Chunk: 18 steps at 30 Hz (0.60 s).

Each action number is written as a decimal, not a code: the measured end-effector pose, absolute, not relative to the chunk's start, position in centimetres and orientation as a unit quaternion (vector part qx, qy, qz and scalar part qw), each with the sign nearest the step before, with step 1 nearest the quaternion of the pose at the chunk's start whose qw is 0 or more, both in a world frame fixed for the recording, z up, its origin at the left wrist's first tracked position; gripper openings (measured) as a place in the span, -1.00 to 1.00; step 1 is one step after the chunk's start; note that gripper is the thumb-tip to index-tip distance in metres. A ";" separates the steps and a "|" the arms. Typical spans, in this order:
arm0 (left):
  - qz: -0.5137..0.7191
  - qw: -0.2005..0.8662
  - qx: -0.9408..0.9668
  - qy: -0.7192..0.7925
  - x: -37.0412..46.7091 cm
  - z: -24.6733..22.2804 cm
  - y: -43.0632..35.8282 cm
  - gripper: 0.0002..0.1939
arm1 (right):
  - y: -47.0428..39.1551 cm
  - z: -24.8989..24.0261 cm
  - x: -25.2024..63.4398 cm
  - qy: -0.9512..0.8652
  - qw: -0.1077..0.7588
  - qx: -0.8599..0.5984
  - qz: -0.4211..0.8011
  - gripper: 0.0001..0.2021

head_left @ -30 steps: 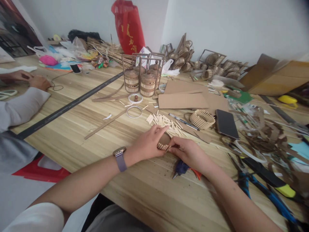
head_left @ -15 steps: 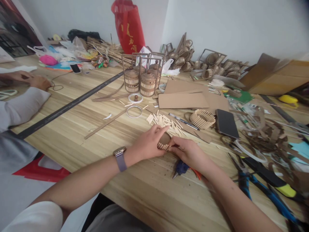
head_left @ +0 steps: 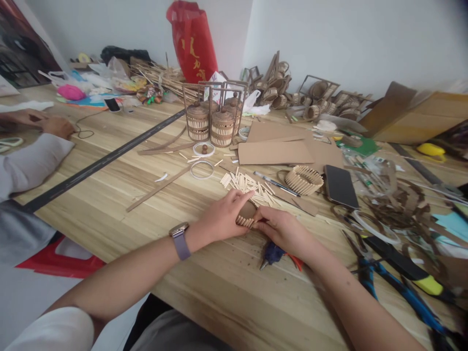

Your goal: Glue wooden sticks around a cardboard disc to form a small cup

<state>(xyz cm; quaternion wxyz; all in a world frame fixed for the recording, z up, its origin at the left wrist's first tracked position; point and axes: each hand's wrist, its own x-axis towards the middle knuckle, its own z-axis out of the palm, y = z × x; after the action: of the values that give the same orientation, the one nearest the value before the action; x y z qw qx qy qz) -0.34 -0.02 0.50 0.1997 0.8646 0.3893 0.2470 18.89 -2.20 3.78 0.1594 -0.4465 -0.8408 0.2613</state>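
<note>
Between both hands sits a small round cardboard basket [head_left: 247,210] with short wooden sticks along its near side. My left hand [head_left: 224,214] is closed around its left side, the thumb near the sticks. The fingertips of my right hand [head_left: 280,225] pinch its right edge; whether a loose stick is between them is hidden. Just beyond lies a pile of short wooden sticks [head_left: 252,187]. A dark blue glue gun [head_left: 271,254] with an orange part rests partly beneath my right hand. Farther right stands a ring of wooden sticks [head_left: 304,180].
Several lidded baskets with handles [head_left: 222,127] stand behind cardboard sheets [head_left: 276,152]. A phone [head_left: 341,186], pliers [head_left: 365,258] and brown strips [head_left: 402,202] lie at right. A red bag [head_left: 192,44] is at the back. Another person's hands [head_left: 54,124] are at far left.
The view has shifted very slightly, so everything sits a little farther left. Both hands keep their grip on the small basket.
</note>
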 end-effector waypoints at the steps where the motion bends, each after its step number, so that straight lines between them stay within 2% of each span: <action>1: 0.247 0.201 0.865 0.387 -0.4 0.5 0.0 -0.10 | -2.2 3.8 18.9 -0.842 0.148 -0.451 0.254 -0.89; 4: 0.245 0.209 0.869 0.376 -0.5 0.6 0.2 -0.11 | -2.4 4.3 18.9 -0.842 0.120 -0.471 0.234 -0.97; 7: 0.241 0.215 0.874 0.362 -0.8 0.7 0.3 -0.12 | -2.8 5.3 19.3 -0.835 0.123 -0.492 0.213 -0.80; 11: 0.235 0.226 0.879 0.348 -1.2 0.8 0.3 -0.08 | -3.5 6.1 21.3 -0.824 0.146 -0.515 0.187 -0.89; 15: 0.243 0.232 0.876 0.346 -1.2 0.8 0.3 -0.03 | -4.8 5.9 24.1 -0.806 0.121 -0.551 0.178 -0.75; 18: 0.258 0.212 0.868 0.367 -0.9 0.8 0.0 -0.02 | -5.9 5.4 26.0 -0.782 0.097 -0.579 0.208 -0.74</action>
<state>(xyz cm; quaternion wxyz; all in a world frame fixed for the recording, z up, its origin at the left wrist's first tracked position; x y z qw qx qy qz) -0.88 0.00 0.77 0.2120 0.8682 0.3671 0.2579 25.96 -5.86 5.36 0.0971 -0.5788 -0.7825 0.2080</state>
